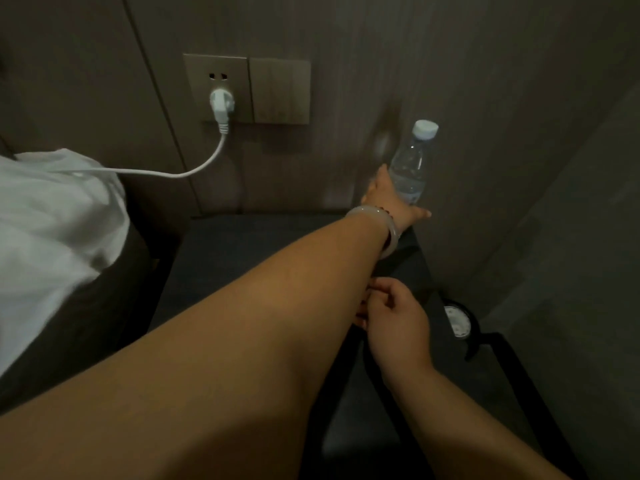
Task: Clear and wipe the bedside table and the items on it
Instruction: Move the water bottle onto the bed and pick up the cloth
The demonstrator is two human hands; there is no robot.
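Two hands: both are in view; the left arm reaches diagonally across the table (242, 258), and the right one hangs back near its front.
Left hand (391, 199): closed round the lower body of the bottle (410, 164), with a pale bracelet (381, 220) on the wrist.
Bottle: clear with a white cap on, at the far right corner of the table, near the wall and leaning to the right. The hand hides its base, so I cannot tell whether it stands or is lifted.
Right hand (394, 317): loosely curled just beside the left forearm, which hides its fingertips. I cannot tell whether it holds anything.
Reason for the grip: a low, full hold probably serves to carry the bottle off so that the top can be wiped.
Plug (221, 105): sits in the wall socket; its cable (166, 174) runs left to the white bedding (52, 209), apart from the table.
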